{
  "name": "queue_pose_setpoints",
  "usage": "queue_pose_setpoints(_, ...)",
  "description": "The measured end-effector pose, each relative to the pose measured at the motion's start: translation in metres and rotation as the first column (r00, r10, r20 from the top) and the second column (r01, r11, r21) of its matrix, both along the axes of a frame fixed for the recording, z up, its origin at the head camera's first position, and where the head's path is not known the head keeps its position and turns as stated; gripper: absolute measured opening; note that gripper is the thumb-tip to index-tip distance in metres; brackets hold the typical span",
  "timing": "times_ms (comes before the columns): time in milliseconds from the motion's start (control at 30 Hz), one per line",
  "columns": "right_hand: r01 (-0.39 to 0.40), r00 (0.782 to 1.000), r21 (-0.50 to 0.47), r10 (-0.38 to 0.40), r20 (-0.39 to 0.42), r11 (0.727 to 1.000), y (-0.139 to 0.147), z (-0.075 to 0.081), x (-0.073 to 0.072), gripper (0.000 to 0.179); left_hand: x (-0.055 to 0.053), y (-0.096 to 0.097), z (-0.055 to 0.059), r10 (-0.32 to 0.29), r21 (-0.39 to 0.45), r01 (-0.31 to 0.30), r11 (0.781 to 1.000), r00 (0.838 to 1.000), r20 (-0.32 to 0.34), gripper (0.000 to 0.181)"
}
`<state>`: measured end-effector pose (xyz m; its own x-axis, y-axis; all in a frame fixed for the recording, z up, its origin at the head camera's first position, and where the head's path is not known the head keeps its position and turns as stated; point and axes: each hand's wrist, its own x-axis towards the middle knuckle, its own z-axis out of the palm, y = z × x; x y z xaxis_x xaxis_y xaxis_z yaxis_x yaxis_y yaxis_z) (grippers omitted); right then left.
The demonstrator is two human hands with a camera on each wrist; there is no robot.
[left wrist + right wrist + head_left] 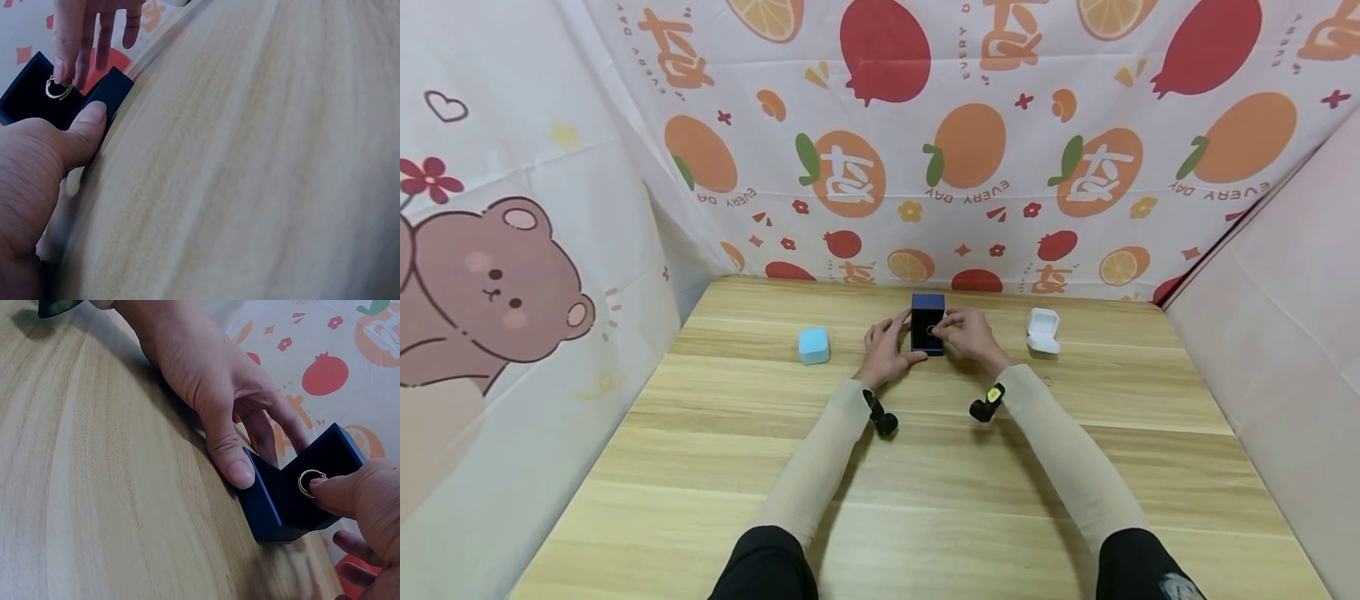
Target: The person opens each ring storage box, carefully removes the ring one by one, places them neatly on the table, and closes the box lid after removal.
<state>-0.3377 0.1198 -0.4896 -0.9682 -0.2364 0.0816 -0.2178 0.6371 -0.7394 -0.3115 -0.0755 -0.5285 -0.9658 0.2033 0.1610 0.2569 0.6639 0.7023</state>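
A dark blue ring box (928, 303) stands open on the table, its lid raised and its inside dark. My left hand (883, 354) steadies it from the left, with the thumb (239, 473) against the front edge and the fingers reaching round the side. From the right, my right hand (967, 333) reaches in and pinches a gold-coloured ring (300, 481) between thumb and fingertip. In the left wrist view the ring (58, 97) hangs in front of the dark interior, and the other right-hand fingers are spread loosely.
To the left sits a light blue box (814, 345), closed. An open white ring box (1043, 330) stands to the right, with a small thin ring shape (1047, 381) on the wood in front of it. A fruit-print cloth (910, 167) hangs behind the table's back edge.
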Motion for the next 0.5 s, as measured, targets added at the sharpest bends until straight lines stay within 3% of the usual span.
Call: queue_pose_setpoints(500,0.001,1.0,-0.01,0.0,0.02,1.0,0.0026,0.005,0.0035,0.016,-0.0018,-0.0005,-0.0024,0.003,-0.019,-0.004,1.0,1.0,-0.011,0.088)
